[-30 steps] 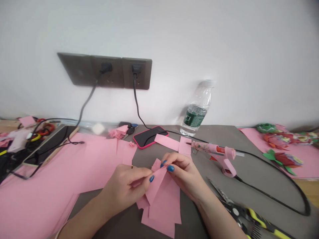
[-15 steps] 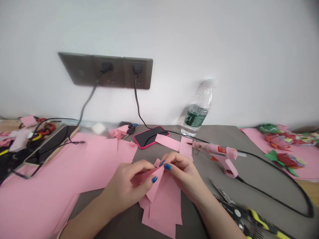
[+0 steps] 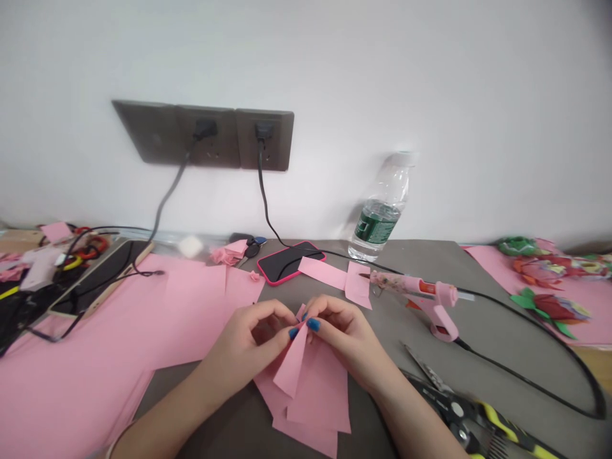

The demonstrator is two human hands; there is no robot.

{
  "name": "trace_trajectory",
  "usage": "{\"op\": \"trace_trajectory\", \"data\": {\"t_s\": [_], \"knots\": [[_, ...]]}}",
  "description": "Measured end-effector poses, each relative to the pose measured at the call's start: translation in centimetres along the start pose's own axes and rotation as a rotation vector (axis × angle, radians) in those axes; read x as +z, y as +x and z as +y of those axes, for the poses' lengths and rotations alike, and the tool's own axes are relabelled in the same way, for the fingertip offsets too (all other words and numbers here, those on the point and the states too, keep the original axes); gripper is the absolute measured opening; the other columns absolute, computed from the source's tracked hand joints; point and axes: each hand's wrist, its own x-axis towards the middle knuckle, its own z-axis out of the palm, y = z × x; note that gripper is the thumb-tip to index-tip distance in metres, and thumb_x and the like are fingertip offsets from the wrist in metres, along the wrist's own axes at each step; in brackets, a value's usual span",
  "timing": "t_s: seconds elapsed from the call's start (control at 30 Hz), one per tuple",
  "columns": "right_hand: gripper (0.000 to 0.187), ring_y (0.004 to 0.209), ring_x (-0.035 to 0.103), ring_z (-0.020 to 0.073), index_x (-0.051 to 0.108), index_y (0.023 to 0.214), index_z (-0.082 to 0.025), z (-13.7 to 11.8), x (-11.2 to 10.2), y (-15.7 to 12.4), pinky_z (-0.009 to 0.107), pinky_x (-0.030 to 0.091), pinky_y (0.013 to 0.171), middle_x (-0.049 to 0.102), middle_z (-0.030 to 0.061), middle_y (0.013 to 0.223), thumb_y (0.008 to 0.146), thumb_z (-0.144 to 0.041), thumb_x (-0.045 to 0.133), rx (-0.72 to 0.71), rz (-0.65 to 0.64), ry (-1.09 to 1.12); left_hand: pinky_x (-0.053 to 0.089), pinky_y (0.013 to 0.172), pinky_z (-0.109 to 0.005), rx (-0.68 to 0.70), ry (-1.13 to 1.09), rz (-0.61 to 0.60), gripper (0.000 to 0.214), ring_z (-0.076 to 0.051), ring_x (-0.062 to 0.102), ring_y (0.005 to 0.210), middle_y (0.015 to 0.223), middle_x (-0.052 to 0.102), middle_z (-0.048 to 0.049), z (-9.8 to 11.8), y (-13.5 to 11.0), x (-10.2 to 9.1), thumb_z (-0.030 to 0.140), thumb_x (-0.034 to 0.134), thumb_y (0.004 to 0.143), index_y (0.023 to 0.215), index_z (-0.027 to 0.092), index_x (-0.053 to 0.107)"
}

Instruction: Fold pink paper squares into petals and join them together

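Both hands pinch a small folded pink paper piece (image 3: 292, 363) just above the grey table (image 3: 482, 376). My left hand (image 3: 248, 344) grips its left edge between thumb and fingers. My right hand (image 3: 342, 335) holds its top corner, thumbs nearly touching. The folded piece hangs down over a stack of pink paper squares (image 3: 318, 401) lying on the table below the hands.
A pink glue gun (image 3: 421, 296) with a black cord lies to the right. Yellow-handled scissors (image 3: 473, 417) lie at the lower right. Behind are a phone (image 3: 287, 261), paper strips (image 3: 335, 275) and a water bottle (image 3: 382, 210). A large pink sheet (image 3: 105, 344) covers the left. Paper flowers (image 3: 545, 280) sit at the far right.
The hands have come closer together and pressed the paper into a narrower fold; the piece now hangs point down. The rest of the table is unchanged.
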Motion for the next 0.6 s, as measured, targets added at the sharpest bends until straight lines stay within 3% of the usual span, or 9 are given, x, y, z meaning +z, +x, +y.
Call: {"op": "trace_trajectory", "data": {"t_s": [0.23, 0.6], "knots": [[0.019, 0.066, 0.057, 0.0144, 0.075, 0.078, -0.019, 0.15, 0.39, 0.12, 0.027, 0.045, 0.064, 0.066, 0.0019, 0.072, 0.081, -0.037, 0.079, 0.008, -0.032, 0.052, 0.035, 0.056, -0.022, 0.037, 0.021, 0.016, 0.007, -0.012, 0.046, 0.062, 0.068, 0.049, 0.0041, 0.07, -0.28, 0.37, 0.018, 0.055, 0.081, 0.074, 0.019, 0.054], [0.016, 0.065, 0.055, 0.0141, 0.073, 0.071, -0.02, 0.4, 0.56, -0.01, 0.027, 0.041, 0.063, 0.063, 0.0, 0.071, 0.077, -0.032, 0.083, 0.033, -0.094, 0.15, 0.031, 0.056, -0.024, 0.09, 0.02, -0.03, 0.023, -0.012, 0.041, 0.06, 0.064, 0.044, 0.0048, 0.28, -0.41, 0.61, 0.028, 0.057, 0.088, 0.068, 0.019, 0.049]]}}
